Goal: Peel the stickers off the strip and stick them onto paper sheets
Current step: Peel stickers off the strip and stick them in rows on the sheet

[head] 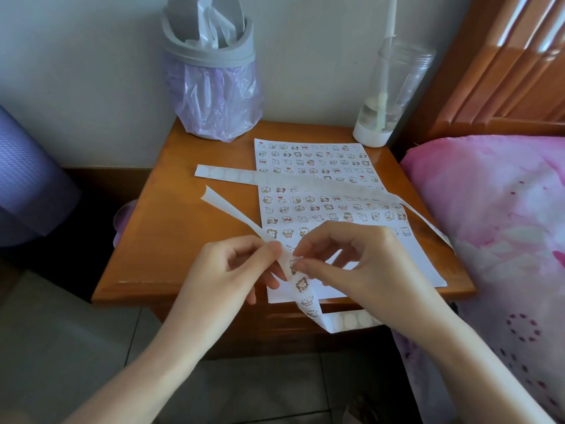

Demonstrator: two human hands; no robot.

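1. On my feed both hands are up over the near edge of a wooden bedside table (183, 228), working one sticker strip (302, 285).
2. The left hand (226, 270) pinches the strip between thumb and curled fingers. Its free end rises up and to the left, above the table.
3. The right hand (360, 261) has thumb and forefinger closed on a sticker (293, 265) at the strip's edge, just beside the left fingertips. I cannot tell whether that sticker has lifted off the backing.
4. Below the hands the strip hangs down past the table front with three cartoon stickers on it. It then folds to the right, where I see only blank round patches.
5. The paper sheet (419, 258) lies flat on the table under and beyond the hands. Rows of small stickers (305, 162) cover most of it, and the near part is bare.
6. A second strip (226, 174) with blank circles lies across the sheet and droops over the table's right edge.
7. At the back stand a grey bin (211, 71) lined with a purple bag and a clear cup (388, 93) holding a little liquid.
8. A pink flowered bedcover (504, 224) sits to the right.
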